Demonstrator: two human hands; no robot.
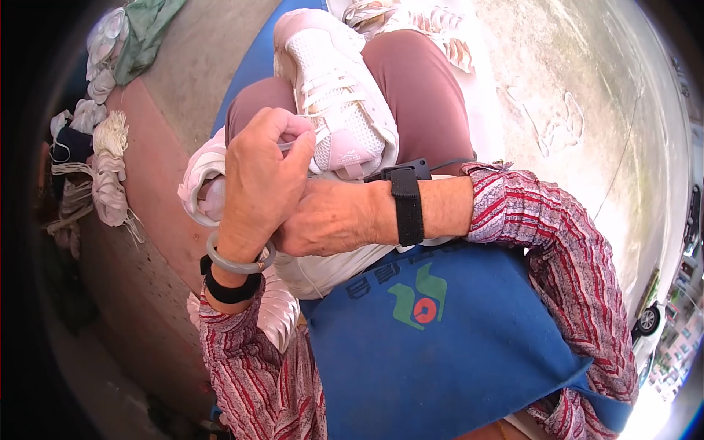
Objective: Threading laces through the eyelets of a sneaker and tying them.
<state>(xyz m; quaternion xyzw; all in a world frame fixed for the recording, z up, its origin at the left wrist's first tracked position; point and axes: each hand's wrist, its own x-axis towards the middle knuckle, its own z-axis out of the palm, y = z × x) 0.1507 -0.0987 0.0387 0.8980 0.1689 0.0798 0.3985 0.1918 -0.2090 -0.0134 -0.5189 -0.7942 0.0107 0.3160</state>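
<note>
We see a white-and-pink sneaker lying across a seated worker's lap, its laced upper facing up between mauve-trousered knees. Its toe points away from the body, leaning slightly left; its long axis runs from there down to the pull loop near the right wrist. The left hand stands at the shoe's left side, thumb and forefinger pinched on a thin pale strand. The right hand passes beneath the left wrist; its fingertips are hidden, and we cannot tell how they are set.

We note a small mark on the pink patch near the loop, too fine for us to read. A blue apron carries dark printed characters and a green emblem with a red disc.

We find little room about the hands: the forearms cross just beside the shoe's near end, a second sneaker sits just left of the left hand, and the apron's upper edge lies below the right forearm. Beyond the right knee, concrete floor opens wide, a loose pale cord lying on it. Pale bundles line the far left.
</note>
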